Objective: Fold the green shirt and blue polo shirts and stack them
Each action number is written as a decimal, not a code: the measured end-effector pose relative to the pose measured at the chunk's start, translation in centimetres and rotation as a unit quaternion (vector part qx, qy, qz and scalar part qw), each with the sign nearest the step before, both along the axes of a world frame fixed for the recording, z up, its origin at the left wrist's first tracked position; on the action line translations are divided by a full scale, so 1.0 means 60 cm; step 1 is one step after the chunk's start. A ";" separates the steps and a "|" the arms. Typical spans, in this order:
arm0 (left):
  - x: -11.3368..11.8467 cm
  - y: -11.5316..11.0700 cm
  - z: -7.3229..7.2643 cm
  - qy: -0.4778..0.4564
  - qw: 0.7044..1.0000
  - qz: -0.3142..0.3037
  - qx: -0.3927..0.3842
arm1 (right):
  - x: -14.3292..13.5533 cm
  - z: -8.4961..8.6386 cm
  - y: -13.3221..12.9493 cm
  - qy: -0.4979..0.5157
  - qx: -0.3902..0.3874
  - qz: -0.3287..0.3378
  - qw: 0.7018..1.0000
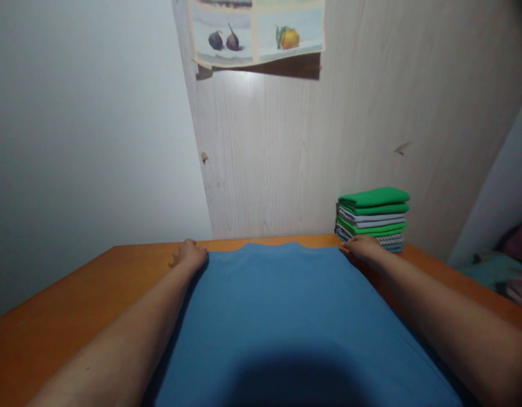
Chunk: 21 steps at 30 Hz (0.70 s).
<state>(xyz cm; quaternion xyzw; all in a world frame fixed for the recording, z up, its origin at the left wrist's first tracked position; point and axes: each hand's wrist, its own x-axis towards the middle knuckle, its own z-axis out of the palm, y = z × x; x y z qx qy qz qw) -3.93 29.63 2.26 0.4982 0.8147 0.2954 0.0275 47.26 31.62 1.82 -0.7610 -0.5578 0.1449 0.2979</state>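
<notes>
- Two far corners of the blue cloth (277, 299), spread over the orange table (95, 282), appear pinched: one by the left hand (189, 257), one by the right hand (363, 247).
- Risk: toppled folded stack (373, 216). Cause: right hand, close beside it, swinging outward.
- Risk: wavy far edge setting into creases. Cause: uneven pull.

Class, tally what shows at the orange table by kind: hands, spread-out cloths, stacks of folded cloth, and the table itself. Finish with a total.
Hands, the left hand and the right hand: 2
Spread-out cloths, the blue cloth: 1
Stacks, the folded stack: 1
Tables, the orange table: 1
Total: 5
</notes>
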 end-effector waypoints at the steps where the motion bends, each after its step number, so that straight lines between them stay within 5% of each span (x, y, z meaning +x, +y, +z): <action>1: 0.011 -0.004 0.003 0.033 0.999 -0.008 0.004 | -0.003 0.004 -0.001 -0.020 0.007 -0.003 1.000; 6: 0.104 -0.032 0.005 0.124 0.977 -0.172 0.016 | -0.066 0.031 -0.017 -0.160 0.089 0.092 0.979; 10: 0.186 -0.056 -0.016 0.209 0.910 -0.357 0.013 | -0.155 0.037 -0.038 -0.161 0.085 0.219 0.959; 14: 0.226 -0.061 -0.034 0.245 0.891 -0.379 -0.042 | -0.232 0.021 -0.060 -0.174 0.072 0.354 0.916; 21: 0.228 -0.046 -0.052 0.209 0.899 -0.367 -0.114 | -0.270 -0.040 -0.057 -0.213 -0.019 0.339 0.916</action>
